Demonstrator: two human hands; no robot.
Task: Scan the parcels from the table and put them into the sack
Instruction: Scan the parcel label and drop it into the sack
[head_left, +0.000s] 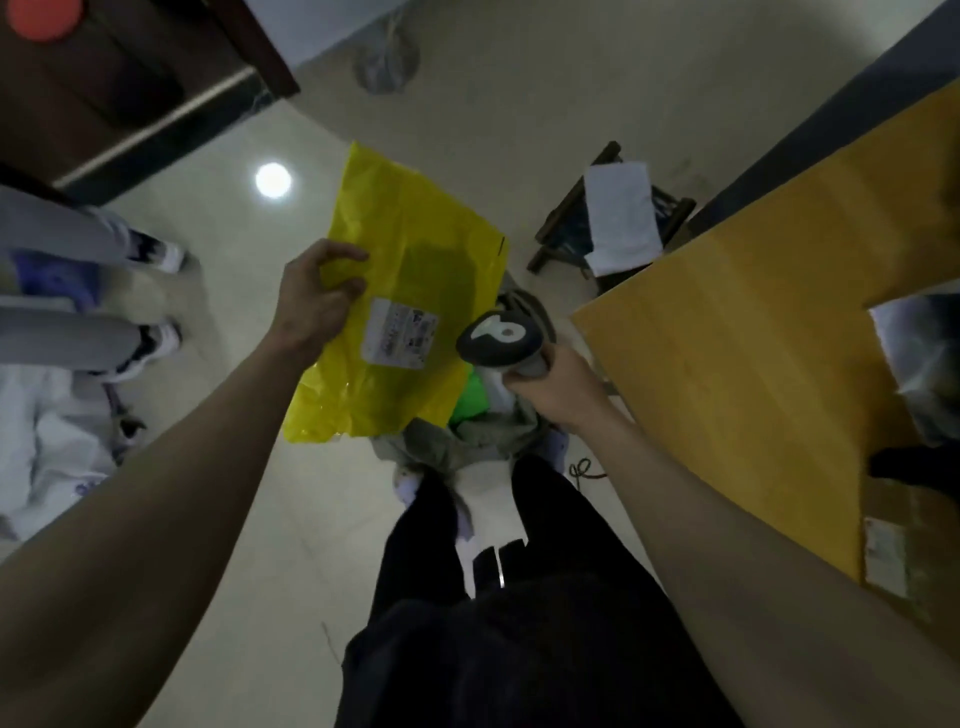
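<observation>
Left hand (317, 296) is pinching the yellow parcel (410, 291) at its nine o'clock edge; it is appearing light, limp and slippery. Right hand (550, 387) is gripping the scanner (498, 338) at the parcel's four o'clock, so an edge hold is judged adequate.

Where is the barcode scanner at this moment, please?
In the head view the barcode scanner sits just right of centre, gripped by the right hand, beside the label of the yellow parcel and above the open sack.

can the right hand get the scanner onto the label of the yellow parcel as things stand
Probably yes. The right hand grips the scanner right beside the label, which faces up on the yellow parcel held by the left hand; nothing lies between.
</observation>
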